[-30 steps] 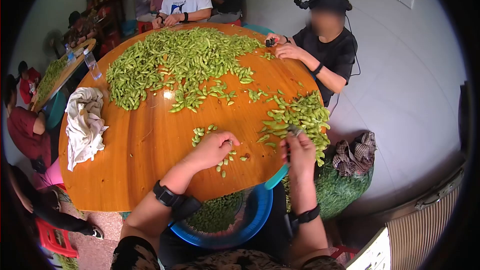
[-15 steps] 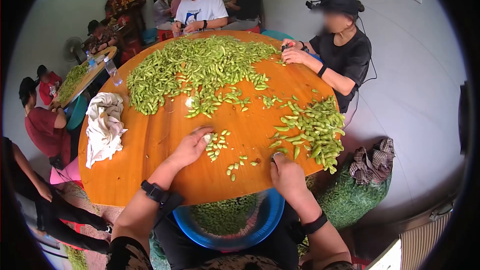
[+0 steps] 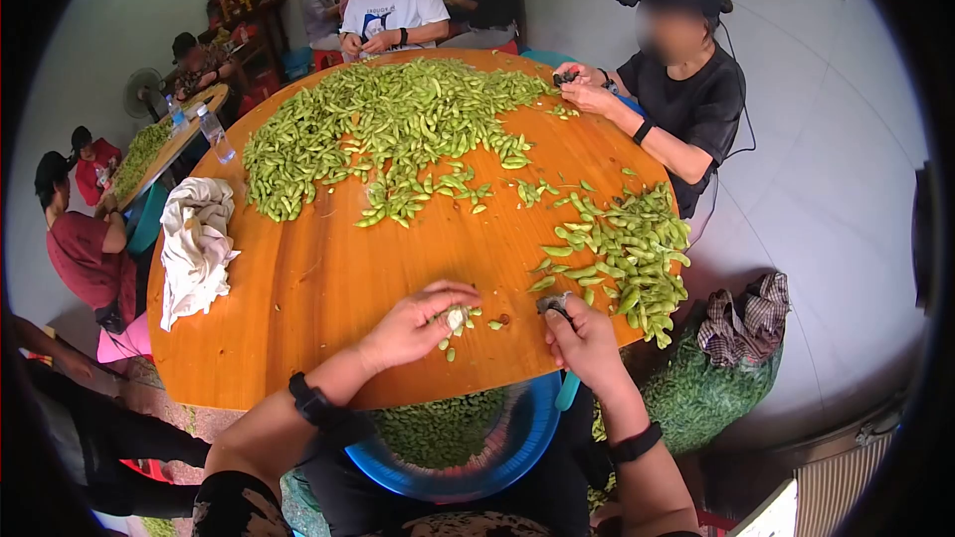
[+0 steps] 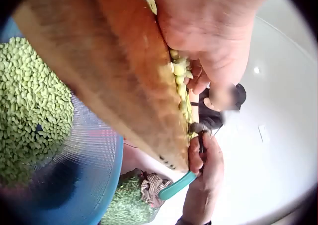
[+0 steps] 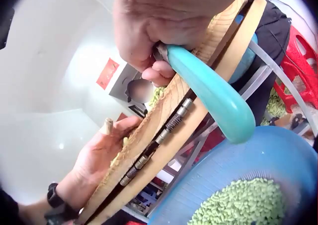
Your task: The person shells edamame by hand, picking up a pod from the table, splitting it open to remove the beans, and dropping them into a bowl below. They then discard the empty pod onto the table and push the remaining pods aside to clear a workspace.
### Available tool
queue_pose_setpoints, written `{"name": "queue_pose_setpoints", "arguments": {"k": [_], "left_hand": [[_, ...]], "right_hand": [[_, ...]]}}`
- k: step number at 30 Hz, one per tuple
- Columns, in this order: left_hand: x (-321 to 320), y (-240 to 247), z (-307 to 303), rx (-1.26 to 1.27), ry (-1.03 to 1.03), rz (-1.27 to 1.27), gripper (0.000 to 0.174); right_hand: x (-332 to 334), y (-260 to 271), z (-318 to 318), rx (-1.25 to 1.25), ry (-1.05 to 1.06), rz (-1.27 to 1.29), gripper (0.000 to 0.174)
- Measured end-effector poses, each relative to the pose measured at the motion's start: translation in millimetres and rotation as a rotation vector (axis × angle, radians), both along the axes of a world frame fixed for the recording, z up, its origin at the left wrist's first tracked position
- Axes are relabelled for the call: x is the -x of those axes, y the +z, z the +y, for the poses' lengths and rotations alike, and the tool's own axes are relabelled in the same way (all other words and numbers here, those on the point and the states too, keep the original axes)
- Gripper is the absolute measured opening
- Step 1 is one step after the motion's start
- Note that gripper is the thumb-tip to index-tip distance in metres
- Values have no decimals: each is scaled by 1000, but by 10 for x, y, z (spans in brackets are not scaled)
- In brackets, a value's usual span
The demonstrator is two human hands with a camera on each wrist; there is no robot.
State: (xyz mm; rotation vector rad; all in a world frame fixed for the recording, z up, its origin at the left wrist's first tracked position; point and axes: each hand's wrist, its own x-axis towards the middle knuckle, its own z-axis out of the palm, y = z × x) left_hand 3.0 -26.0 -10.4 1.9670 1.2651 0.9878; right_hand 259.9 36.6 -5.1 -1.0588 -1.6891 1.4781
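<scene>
My left hand (image 3: 413, 328) rests cupped on the wooden table (image 3: 328, 278) near its front edge, fingers extended, a whitish spot at the thumb. Shelled green beans (image 4: 180, 78) lie along its palm side, partly hidden by it in the head view. To its right, my right hand (image 3: 587, 343) grips a tool with a teal handle (image 5: 213, 93); a grey end (image 3: 553, 304) pokes out past the thumb. What kind of tool it is, I cannot tell. Below the table edge, a blue basin (image 3: 537, 443) holds many shelled beans (image 4: 30, 86).
Green pods (image 3: 622, 259) are heaped right of my right hand, with a larger heap (image 3: 388, 129) across the table. A white cloth (image 3: 197, 249) and a water bottle (image 3: 214, 134) stand at left. A person in black (image 3: 686, 89) sits at right, above a full green sack (image 3: 721, 393).
My left hand has swept the loose beans rightward and nearer the front edge. My right hand has left the pod heap with the tool and turned, so the teal handle shows again.
</scene>
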Motion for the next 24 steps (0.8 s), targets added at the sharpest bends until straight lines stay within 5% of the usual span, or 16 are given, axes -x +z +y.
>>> {"name": "queue_pose_setpoints", "arguments": {"k": [6, 24], "left_hand": [[-184, 11, -40, -93, 64, 59, 28], [-582, -87, -960, -31, -295, 20, 25]], "right_hand": [[5, -33, 6, -23, 26, 39, 15], [-8, -53, -6, -43, 16, 48, 11]]}}
